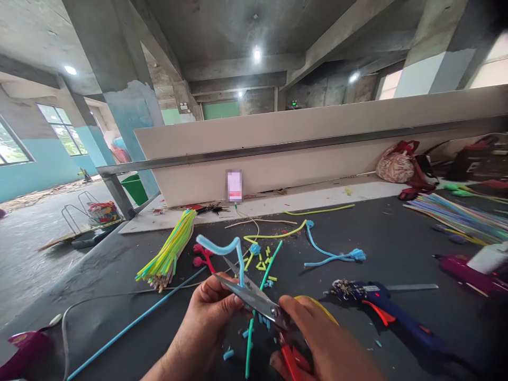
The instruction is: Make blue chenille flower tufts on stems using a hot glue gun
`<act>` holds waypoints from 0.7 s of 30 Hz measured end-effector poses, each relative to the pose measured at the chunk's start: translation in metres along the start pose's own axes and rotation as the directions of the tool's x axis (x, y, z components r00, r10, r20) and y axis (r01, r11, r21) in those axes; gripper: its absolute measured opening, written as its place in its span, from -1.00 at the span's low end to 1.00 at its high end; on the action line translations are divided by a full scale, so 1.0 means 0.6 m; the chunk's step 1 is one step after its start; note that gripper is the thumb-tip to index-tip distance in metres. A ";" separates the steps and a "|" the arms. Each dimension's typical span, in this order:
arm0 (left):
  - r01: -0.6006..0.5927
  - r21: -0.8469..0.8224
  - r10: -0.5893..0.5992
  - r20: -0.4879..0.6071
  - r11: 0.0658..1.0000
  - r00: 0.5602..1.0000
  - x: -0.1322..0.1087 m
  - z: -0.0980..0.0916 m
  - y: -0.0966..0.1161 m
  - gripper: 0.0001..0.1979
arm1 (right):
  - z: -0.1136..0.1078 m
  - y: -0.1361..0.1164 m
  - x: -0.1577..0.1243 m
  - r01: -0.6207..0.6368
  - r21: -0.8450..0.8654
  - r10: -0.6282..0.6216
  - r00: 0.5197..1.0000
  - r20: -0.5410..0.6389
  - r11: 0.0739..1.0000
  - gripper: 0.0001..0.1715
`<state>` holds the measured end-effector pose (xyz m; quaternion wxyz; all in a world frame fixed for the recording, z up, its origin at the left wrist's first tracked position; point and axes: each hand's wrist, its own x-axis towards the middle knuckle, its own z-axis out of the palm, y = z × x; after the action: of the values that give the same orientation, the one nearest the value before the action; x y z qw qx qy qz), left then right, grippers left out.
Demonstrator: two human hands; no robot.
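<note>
Near the bottom centre, my left hand (214, 307) pinches a bent light-blue pipe cleaner (222, 248), its end rising in a zigzag above my fingers. My right hand (313, 328) holds red-handled scissors (257, 302), whose blades are spread around the blue stem close to my left fingertips. A green pipe cleaner (249, 344) lies on the black table beneath the scissors. Small cut blue pieces (228, 354) and yellow-green pieces (262, 262) are scattered about. Just beyond my left hand is a red pipe-cleaner piece (206, 256).
A yellow-green bundle (170, 248) lies at the left, a multicoloured bundle (460, 217) at the right. A dark blue glue gun (400, 317) rests right of my right hand. Blue flower-like pieces (357, 255) lie behind. A phone (234, 185) leans on the back board.
</note>
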<state>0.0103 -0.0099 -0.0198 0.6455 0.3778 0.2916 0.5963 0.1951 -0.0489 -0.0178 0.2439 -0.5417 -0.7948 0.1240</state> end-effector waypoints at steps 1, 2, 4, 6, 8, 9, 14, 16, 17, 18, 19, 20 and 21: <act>0.000 0.007 0.000 0.010 1.000 1.000 0.001 -0.003 -0.001 -0.83 | 0.002 0.002 0.000 0.002 -0.004 -0.002 1.000 0.004 1.000 -0.54; 0.001 0.012 -0.001 0.018 1.000 1.000 0.003 -0.006 -0.003 -0.84 | 0.004 0.003 0.000 0.003 -0.010 -0.003 1.000 0.004 1.000 -0.54; 0.001 0.018 -0.001 0.028 1.000 1.000 0.005 -0.010 -0.004 -0.85 | 0.007 0.006 0.002 0.008 -0.026 -0.008 1.000 0.003 1.000 -0.52; 0.000 0.026 -0.001 0.039 1.000 0.999 0.006 -0.012 -0.005 -0.87 | 0.008 0.007 0.004 0.010 -0.044 -0.010 1.000 0.005 0.999 -0.51; 0.001 0.028 -0.003 0.046 1.000 0.999 0.007 -0.011 -0.005 -0.87 | 0.008 0.007 0.007 0.008 -0.060 -0.008 1.000 0.009 0.998 -0.52; 0.001 0.028 -0.002 0.044 1.000 0.999 0.006 -0.011 -0.004 -0.87 | 0.007 0.007 0.008 0.006 -0.065 -0.006 1.000 0.008 0.998 -0.53; 0.002 0.023 -0.003 0.042 1.000 0.999 0.004 -0.007 0.000 -0.86 | 0.010 0.007 0.009 0.017 -0.058 -0.019 0.999 -0.035 0.998 -0.56; 0.001 0.018 -0.002 0.038 1.000 0.999 0.003 -0.006 0.002 -0.84 | 0.012 0.009 0.008 0.024 -0.052 -0.027 0.997 -0.066 0.998 -0.57; 0.004 0.022 -0.005 0.033 1.000 0.999 0.002 -0.006 0.002 -0.84 | 0.014 0.009 0.007 0.028 -0.049 -0.032 0.996 -0.080 0.998 -0.58; 0.009 0.029 -0.009 0.029 1.000 1.000 0.002 -0.006 0.002 -0.84 | 0.014 0.010 0.007 0.033 -0.049 -0.038 0.995 -0.097 0.998 -0.59; 0.013 0.038 -0.014 0.024 0.999 1.000 0.002 -0.006 0.003 -0.85 | 0.015 0.011 0.008 0.040 -0.051 -0.045 0.993 -0.109 0.998 -0.60; 0.016 0.047 -0.017 0.016 0.999 1.000 0.002 -0.005 0.003 -0.85 | 0.014 0.011 0.008 0.048 -0.058 -0.054 0.992 -0.114 0.997 -0.61; 0.020 0.053 -0.020 0.010 0.998 1.000 0.002 -0.005 0.003 -0.85 | 0.013 0.011 0.009 0.052 -0.070 -0.060 0.992 -0.109 0.996 -0.62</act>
<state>0.0071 -0.0085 -0.0198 0.6426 0.3951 0.3078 0.5799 0.1948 -0.0407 -0.0265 0.2728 -0.5331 -0.7986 0.0601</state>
